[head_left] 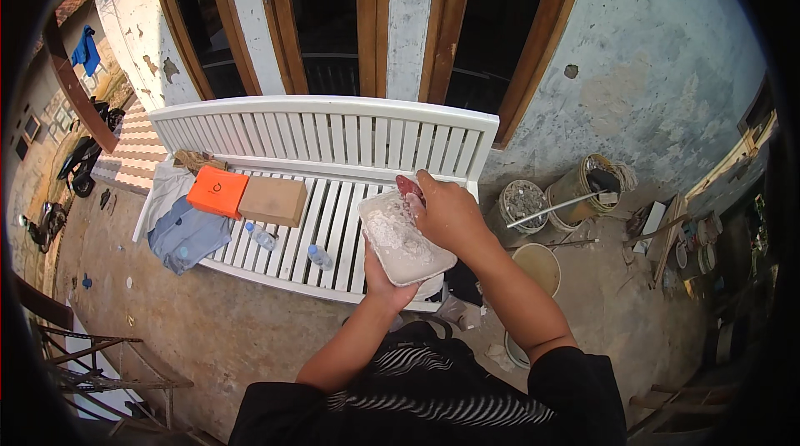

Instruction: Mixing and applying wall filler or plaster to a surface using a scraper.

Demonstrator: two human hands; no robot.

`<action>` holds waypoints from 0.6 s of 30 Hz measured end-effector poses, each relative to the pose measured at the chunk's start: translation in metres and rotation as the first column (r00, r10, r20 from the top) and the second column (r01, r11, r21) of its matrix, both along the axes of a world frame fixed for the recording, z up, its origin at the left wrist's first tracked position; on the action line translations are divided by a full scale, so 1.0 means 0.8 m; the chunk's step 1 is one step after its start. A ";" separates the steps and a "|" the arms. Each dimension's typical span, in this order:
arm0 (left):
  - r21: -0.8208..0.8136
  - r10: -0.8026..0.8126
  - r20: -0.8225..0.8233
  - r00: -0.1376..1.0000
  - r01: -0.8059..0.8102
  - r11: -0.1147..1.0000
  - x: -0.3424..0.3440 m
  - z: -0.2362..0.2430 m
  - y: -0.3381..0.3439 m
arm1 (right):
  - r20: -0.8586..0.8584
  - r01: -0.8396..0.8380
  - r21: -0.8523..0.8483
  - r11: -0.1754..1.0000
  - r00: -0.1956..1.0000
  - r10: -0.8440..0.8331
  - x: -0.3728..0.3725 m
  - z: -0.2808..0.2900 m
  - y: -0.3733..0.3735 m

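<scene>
Plainly, the tray [427, 274] holds pale, lumpy material [393, 228].

Two bottles [319, 257], two boxes [273, 201], one bench [333, 172], one handheld tray [429, 273].

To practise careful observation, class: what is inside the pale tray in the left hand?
The pale tray holds lumpy whitish material. The tray's floor is hidden beneath it, and the right hand, gripping a red object, covers part of the right side.

We had a white slatted bench [333, 107] with an orange box [217, 190], brown box [273, 202], two bottles [319, 257] and crumpled blue-grey cloth [187, 233] on it.
</scene>
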State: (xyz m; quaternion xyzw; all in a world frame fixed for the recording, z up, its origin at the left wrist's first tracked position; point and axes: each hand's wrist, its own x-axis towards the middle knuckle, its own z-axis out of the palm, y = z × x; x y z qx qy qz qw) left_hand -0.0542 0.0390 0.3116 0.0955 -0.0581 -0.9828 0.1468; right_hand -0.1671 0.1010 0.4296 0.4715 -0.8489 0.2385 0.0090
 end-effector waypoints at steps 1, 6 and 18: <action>0.000 0.002 0.000 1.000 -0.002 1.000 0.000 0.000 0.002 | -0.001 -0.025 0.029 0.999 1.000 0.025 -0.001 0.000 0.004; -0.034 -0.052 -0.071 0.996 0.049 0.998 0.004 0.011 0.008 | 0.051 -0.024 0.064 0.998 0.998 0.021 -0.007 0.023 0.016; -0.132 0.087 -0.099 0.991 -0.100 0.986 -0.014 0.007 0.013 | 0.123 -0.076 -0.043 0.996 0.989 0.081 0.022 0.005 0.018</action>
